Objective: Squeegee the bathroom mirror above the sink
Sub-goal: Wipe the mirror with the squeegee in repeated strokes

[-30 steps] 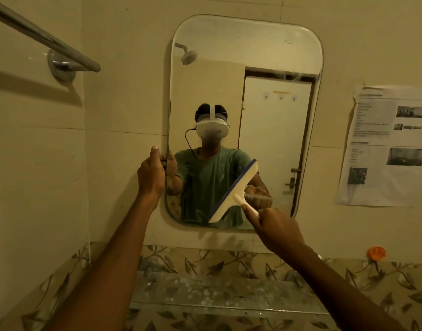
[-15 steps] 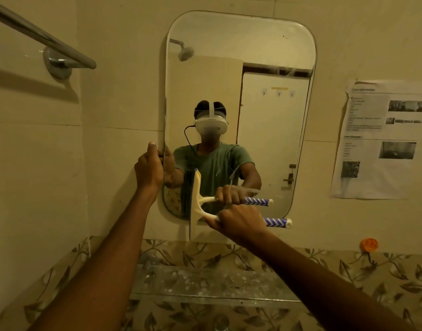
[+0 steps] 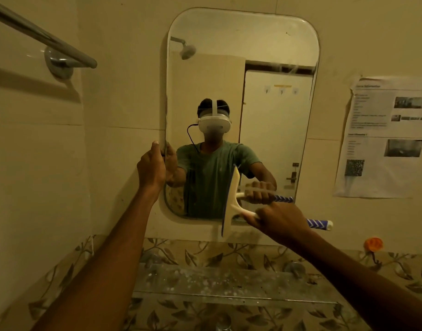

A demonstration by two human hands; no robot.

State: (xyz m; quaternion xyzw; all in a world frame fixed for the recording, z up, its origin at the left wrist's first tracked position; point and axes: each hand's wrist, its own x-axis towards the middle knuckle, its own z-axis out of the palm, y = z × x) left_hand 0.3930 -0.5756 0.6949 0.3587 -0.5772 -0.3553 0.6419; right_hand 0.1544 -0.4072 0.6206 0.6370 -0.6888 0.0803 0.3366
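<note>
The rounded wall mirror point(image 3: 265, 44) hangs on the beige tiles ahead. My left hand point(image 3: 150, 166) grips the mirror's left edge at mid height. My right hand point(image 3: 280, 218) is closed around the handle of a white squeegee point(image 3: 230, 206) with a blue-striped grip end point(image 3: 319, 224). The blade stands upright against the lower part of the glass, right of centre, and its lower end reaches past the mirror's bottom edge. The glass reflects a person in a green shirt with a white headset.
A metal towel bar point(image 3: 42, 37) juts from the left wall. A printed paper notice point(image 3: 384, 139) is stuck to the wall at right, with an orange hook point(image 3: 373, 244) below it. A spotted glass shelf point(image 3: 229, 283) runs under the mirror above leaf-patterned tiles.
The squeegee turned from slanted to upright at the lower left, then slid right across the bottom of the glass. My left hand stayed on the mirror's edge.
</note>
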